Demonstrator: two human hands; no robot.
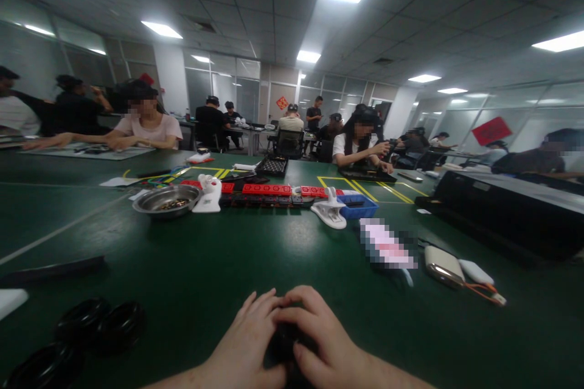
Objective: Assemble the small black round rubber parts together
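At the bottom centre my left hand [253, 334] and my right hand [319, 334] meet around a glossy black object [289, 340]. Most of that object is covered by my fingers, so its exact kind cannot be made out. My right fingers curl over its top, with the thumb on the near side. Against its other side lies my left hand, fingers close together and bent over it. Several shiny black rolls or rings [121, 322] lie on the green table [191, 267], left of my hands.
A metal bowl [152, 203] holds small parts. Near it are a white clip stand [210, 197], a red strip [267, 189], another white clip [331, 209] and a blue bin [360, 206]. A cream power bank [443, 265] lies right. Co-workers sit across the table.
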